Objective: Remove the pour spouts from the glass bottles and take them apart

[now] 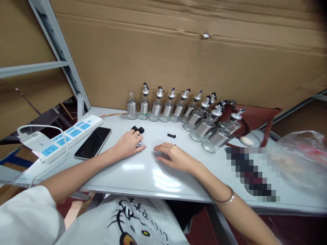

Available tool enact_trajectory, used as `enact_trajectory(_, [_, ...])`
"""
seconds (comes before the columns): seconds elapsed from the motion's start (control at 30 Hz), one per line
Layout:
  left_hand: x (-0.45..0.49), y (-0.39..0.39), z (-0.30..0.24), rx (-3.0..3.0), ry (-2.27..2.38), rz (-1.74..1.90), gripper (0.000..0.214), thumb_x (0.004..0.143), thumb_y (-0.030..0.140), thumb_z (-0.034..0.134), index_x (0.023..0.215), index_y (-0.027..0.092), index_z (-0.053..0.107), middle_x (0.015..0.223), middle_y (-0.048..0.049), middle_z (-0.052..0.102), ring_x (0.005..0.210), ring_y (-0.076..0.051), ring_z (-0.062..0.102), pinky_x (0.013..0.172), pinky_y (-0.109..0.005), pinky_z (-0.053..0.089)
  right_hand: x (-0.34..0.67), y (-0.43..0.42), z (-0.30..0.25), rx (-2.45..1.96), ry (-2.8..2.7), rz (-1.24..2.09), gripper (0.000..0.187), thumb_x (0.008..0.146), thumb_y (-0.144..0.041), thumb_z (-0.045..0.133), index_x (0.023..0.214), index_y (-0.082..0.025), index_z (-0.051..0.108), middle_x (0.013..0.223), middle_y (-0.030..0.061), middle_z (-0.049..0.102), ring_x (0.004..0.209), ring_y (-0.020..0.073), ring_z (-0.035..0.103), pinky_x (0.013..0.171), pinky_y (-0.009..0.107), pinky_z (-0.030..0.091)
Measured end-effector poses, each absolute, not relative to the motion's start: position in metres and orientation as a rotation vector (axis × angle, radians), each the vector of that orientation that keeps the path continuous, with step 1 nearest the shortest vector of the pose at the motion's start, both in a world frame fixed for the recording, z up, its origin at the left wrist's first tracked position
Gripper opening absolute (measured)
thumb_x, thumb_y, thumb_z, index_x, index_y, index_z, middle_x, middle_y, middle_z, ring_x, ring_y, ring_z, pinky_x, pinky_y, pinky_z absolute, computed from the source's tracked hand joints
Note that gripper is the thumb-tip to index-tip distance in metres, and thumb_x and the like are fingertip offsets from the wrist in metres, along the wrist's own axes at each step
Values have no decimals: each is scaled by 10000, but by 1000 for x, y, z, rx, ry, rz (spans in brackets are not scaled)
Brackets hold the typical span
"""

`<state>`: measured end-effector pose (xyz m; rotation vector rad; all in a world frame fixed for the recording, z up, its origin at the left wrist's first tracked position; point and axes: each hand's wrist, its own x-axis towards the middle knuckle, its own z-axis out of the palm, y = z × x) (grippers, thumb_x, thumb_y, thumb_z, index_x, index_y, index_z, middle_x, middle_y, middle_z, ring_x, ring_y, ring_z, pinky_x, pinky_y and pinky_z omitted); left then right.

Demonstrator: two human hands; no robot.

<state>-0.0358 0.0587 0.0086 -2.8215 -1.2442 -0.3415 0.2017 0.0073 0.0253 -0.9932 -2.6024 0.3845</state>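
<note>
Left hand (pixel 129 144) lay curled on desk (pixel 143 170), grip narrow over small metal part, black caps (pixel 138 129) touching fingertips. Right hand (pixel 173 157) flat, grip slack, empty. Black clip (pixel 171 135) just beyond right hand, long axis left-right; bottles (pixel 176 109) farther back.

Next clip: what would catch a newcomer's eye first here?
The curved row of glass-and-steel dispenser bottles along the back of the white table, before the cardboard wall. Then the hands at centre: the left hand rests over small black parts, the right hand lies flat. A phone and power strip lie at left.
</note>
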Motion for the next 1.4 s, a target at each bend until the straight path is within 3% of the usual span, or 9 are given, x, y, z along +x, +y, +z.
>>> enact_trajectory(0.2, [-37,57,11,-2787,-1227,-440,455,816,597,553,887,153,627,1127,-156,583,1101,-342,496,909,-485,383,210,11,41,-994,-2273,-47,291,904,-283,522,1186,-227,567,1244,123,602,1207,273,519,1020,521,405])
enact_trajectory(0.37, [-32,42,17,-2858,-985,-726,329,881,422,507,1039,148,599,1261,-181,537,1265,-345,410,1010,-513,348,248,36,58,-1199,-1283,-397,484,929,-288,369,1387,-248,219,1461,155,281,1377,254,322,1058,552,355])
enact_trajectory(0.43, [-25,27,15,-2975,-676,-786,263,894,328,475,1087,178,573,1255,-149,559,1253,-298,442,1020,-467,373,269,55,56,-1233,-1141,-401,534,911,-292,364,1394,-240,142,1451,160,259,1392,234,293,1078,552,335])
enact_trajectory(0.6, [-6,-1,7,-3176,131,-742,191,901,252,470,1049,186,571,1069,-126,662,1084,-239,573,881,-367,482,300,98,49,-1320,-1041,-349,539,863,-284,425,1352,-183,221,1401,181,325,1358,241,332,1112,529,280])
enact_trajectory(0.8, [-7,7,10,-3365,-191,-946,178,915,201,411,1011,149,551,942,-116,646,965,-206,572,891,-357,502,302,109,45,-1390,-950,-196,457,837,-316,459,1240,-137,339,1223,176,494,1161,257,503,1040,477,356])
enact_trajectory(0.93, [-8,7,10,-3378,-207,-966,190,904,176,418,1075,164,499,997,-112,609,1012,-216,549,935,-390,485,298,99,41,-1449,-1016,-244,302,865,-328,403,1111,-154,425,1114,163,530,1105,284,512,1013,515,355])
enact_trajectory(1.17, [-11,10,-7,-3293,-511,-1329,604,871,258,558,1350,240,190,1269,-160,421,1216,-273,438,1021,-494,416,242,49,59,-1191,-1308,-335,381,953,-471,277,1236,-222,333,1132,142,483,1001,250,574,924,486,469])
enact_trajectory(1.27, [-12,12,-10,-3286,-563,-1439,804,801,347,674,1392,273,134,1365,-171,331,1310,-327,350,1074,-557,338,207,30,61,-932,-1327,-123,359,970,-442,250,1303,-307,233,1097,115,473,819,207,602,758,432,546])
enact_trajectory(1.4, [-12,13,-8,-3376,-628,-1483,1118,650,426,809,1455,285,47,1502,-186,162,1390,-395,216,1124,-589,235,168,5,50,-478,-1413,380,239,972,-356,367,1210,-377,371,995,34,454,690,140,584,640,370,576])
